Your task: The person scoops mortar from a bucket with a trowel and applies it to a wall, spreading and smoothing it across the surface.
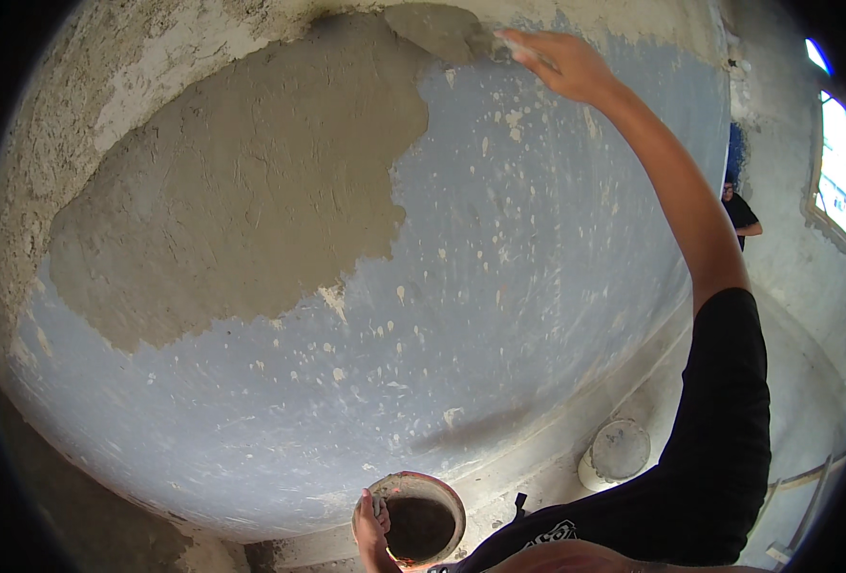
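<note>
Bldg site, room under reno: blue wall (pixel 499 286) w/ fresh plaster patch (pixel 242 201), mortar bucket (pixel 421 520).

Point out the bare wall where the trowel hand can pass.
Bare blue-grey wall lies right of and below the wet plaster patch, down to the floor. The right hand works the trowel at the patch's upper edge. The left hand grips the bowl.
</note>
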Demonstrator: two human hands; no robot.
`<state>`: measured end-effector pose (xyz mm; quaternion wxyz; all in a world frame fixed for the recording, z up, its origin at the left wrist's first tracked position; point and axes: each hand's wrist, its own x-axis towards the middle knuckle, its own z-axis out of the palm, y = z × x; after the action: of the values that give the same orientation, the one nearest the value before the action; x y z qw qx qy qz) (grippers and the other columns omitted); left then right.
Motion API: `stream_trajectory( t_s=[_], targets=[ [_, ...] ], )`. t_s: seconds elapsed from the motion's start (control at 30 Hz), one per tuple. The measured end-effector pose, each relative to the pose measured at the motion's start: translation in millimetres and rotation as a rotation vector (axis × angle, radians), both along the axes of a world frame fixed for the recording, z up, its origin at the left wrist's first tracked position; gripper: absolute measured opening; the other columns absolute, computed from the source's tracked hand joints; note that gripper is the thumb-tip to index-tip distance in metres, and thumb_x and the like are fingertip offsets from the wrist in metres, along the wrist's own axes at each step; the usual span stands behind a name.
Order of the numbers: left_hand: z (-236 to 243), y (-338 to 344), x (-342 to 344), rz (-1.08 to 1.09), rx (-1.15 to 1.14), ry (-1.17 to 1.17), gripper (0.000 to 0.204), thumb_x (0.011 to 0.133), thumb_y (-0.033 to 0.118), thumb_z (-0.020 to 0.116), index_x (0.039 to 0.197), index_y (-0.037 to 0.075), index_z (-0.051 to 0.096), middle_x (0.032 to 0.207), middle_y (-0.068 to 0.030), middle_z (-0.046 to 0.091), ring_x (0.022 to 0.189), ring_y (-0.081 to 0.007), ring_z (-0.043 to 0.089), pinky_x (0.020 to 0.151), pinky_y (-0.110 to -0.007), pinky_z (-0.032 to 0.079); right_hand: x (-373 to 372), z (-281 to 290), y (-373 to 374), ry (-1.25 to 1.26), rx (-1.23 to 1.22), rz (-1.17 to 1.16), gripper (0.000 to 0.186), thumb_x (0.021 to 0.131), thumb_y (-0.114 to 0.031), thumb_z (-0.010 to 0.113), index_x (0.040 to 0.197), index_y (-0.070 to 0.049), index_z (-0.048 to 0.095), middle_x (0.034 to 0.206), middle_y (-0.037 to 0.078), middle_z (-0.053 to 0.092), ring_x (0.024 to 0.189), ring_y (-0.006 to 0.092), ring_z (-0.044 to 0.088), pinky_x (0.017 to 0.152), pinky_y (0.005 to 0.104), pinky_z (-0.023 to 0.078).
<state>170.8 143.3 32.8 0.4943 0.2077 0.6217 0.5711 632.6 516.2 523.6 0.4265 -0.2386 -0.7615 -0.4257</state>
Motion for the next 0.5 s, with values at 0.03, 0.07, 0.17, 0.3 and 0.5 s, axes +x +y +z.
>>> stream_trajectory(
  t_s=[0.03, 0.07, 0.17, 0.3, 0.5],
  targets=[
    [-1, -3, -1, 0.017, 0.000, 0.001, 0.048, 0.099, 0.053, 0.046, 0.076, 0.011, 0.052, 0.052, 0.0062, 0.036, 0.040, -0.0047, 0.030, 0.037, -0.021, 0.020, -10, 7, 0, 0.026, -0.078, -0.072, 0.040, 0.101, -0.035, 0.050, 0.139, -0.025, 0.054, 0.117, 0.011, 0.067, 0.105, 0.0324, 0.064, 0.093, 0.0419, 0.050],
    [-1, -4, -1, 0.017, 0.000, 0.002, 0.048, 0.099, 0.053, 0.046, 0.076, 0.011, 0.052, 0.052, 0.0062, 0.036, 0.040, -0.0047, 0.030, 0.037, -0.021, 0.020, -13, 11, -1, 0.052, -0.153, -0.151, 0.040, 0.101, -0.034, 0.051, 0.139, -0.025, 0.054, 0.125, 0.012, 0.065, 0.112, 0.0337, 0.062, 0.097, 0.0423, 0.048],
    [1, -6, -1, 0.036, 0.033, -0.033, 0.048, 0.098, 0.053, 0.046, 0.077, 0.010, 0.053, 0.052, 0.0065, 0.037, 0.040, -0.0043, 0.031, 0.037, -0.021, 0.020, -18, -7, 16, 0.015, -0.187, -0.089, 0.040, 0.101, -0.034, 0.050, 0.139, -0.025, 0.053, 0.111, 0.013, 0.069, 0.102, 0.0323, 0.064, 0.090, 0.0430, 0.050],
    [6, -6, -2, 0.030, 0.050, -0.040, 0.047, 0.099, 0.052, 0.046, 0.077, 0.011, 0.052, 0.054, 0.0060, 0.038, 0.040, -0.0039, 0.032, 0.037, -0.020, 0.020, -7, -49, 3, -0.072, -0.247, -0.025, 0.040, 0.101, -0.034, 0.048, 0.141, -0.029, 0.051, 0.088, 0.010, 0.066, 0.080, 0.0290, 0.064, 0.074, 0.0426, 0.052],
    [13, -9, -3, 0.005, 0.090, -0.019, 0.046, 0.100, 0.051, 0.045, 0.076, 0.011, 0.051, 0.054, 0.0058, 0.037, 0.041, -0.0038, 0.031, 0.037, -0.020, 0.021, -7, -60, -30, -0.353, -0.278, -0.385, 0.041, 0.101, -0.036, 0.048, 0.141, -0.032, 0.050, 0.086, 0.007, 0.065, 0.075, 0.0238, 0.064, 0.062, 0.0369, 0.052]
  ],
)
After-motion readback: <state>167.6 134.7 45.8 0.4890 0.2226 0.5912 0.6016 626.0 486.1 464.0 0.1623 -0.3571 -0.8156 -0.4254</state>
